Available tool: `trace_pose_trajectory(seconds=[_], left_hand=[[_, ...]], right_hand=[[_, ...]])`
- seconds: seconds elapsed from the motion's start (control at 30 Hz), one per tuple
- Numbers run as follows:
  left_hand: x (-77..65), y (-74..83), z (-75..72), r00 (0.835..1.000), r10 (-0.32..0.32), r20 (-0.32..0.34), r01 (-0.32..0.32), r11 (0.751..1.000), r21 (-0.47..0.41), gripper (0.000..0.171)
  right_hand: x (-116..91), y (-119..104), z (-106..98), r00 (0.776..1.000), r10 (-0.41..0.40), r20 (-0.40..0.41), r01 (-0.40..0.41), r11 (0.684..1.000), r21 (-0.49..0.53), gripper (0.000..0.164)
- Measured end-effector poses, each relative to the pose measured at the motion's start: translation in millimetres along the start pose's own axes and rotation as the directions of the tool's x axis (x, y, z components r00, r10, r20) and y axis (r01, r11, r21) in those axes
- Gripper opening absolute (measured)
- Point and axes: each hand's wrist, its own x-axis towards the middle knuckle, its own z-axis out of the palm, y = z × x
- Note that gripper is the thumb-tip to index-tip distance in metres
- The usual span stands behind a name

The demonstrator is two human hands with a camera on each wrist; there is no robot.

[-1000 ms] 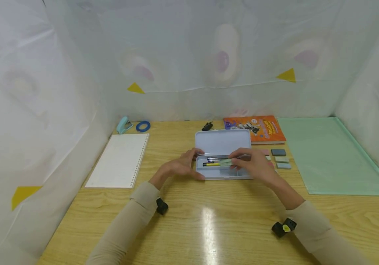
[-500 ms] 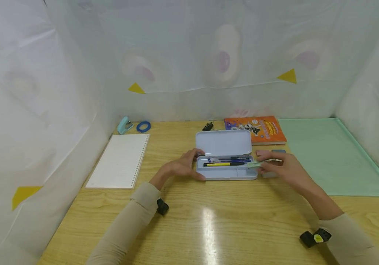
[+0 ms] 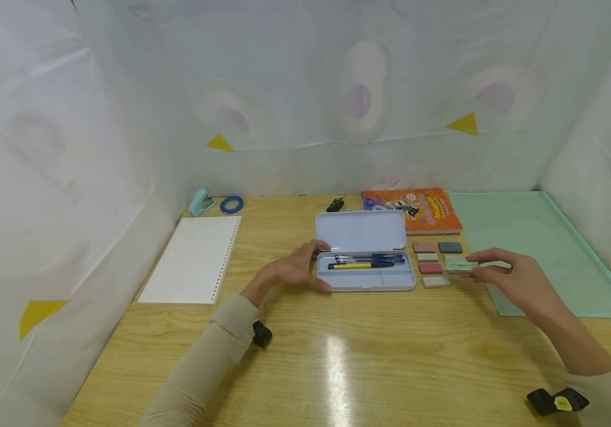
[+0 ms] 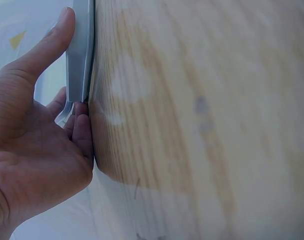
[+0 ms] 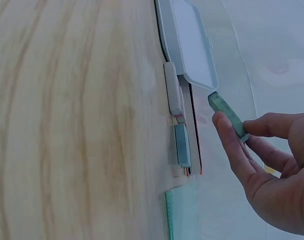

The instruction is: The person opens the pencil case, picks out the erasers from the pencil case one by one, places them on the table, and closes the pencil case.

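My right hand (image 3: pixel 521 281) pinches a pale green eraser (image 5: pixel 227 114) between thumb and fingers. In the head view it is raised over the right side of the rows of erasers, overlapping some of them. The left hand (image 3: pixel 297 267) holds the left end of an open light-blue pencil case (image 3: pixel 355 281), thumb at the front and fingers round the back corner. Inside the case lie a yellow-and-black pen (image 3: pixel 358 266) and dark blue pens (image 3: pixel 371 259) in the rear compartment. The smaller front compartments show bare floors, and the lid (image 3: pixel 360 230) stands raised behind.
Pink (image 3: pixel 424 247), grey-blue (image 3: pixel 450 247) and white erasers (image 3: pixel 435 281) lie right of the case. Behind are an orange book (image 3: pixel 433 210) and black binder clip (image 3: pixel 335 204). A green mat (image 3: pixel 550 249) lies right; a notebook (image 3: pixel 190 258), stapler (image 3: pixel 200 203) and blue tape roll (image 3: pixel 232 204) left.
The right hand has moved right with the green eraser, from over the pencil case to above the erasers beside it. The left hand has stayed on the case.
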Motion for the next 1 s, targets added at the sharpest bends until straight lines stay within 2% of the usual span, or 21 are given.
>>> trace_pose_trajectory(seconds=[0.2, 0.5, 0.8, 1.0], left_hand=[[-1.2, 1.7, -0.3, 1.000, 0.000, -0.001, 0.000, 1.000, 0.000, 0.091], [0.2, 1.7, -0.7, 1.000, -0.006, -0.003, 0.006, 1.000, 0.014, 0.091], [0.6, 2.1, -0.1, 1.000, -0.012, 0.002, 0.012, 1.000, 0.007, 0.092], [-0.1, 2.8, -0.3, 1.000, -0.014, 0.002, 0.014, 1.000, -0.002, 0.090]], right_hand=[[-4.5, 8.7, -7.1, 1.000, 0.020, 0.024, -0.020, 1.000, 0.004, 0.049], [-1.5, 15.5, -6.0, 0.998, 0.039, 0.044, -0.036, 0.997, -0.062, 0.045], [-1.9, 21.6, -3.3, 1.000, -0.008, -0.005, 0.007, 0.977, -0.211, 0.038], [-3.2, 24.0, -5.9, 1.000, 0.003, -0.016, -0.007, 0.974, -0.226, 0.039]])
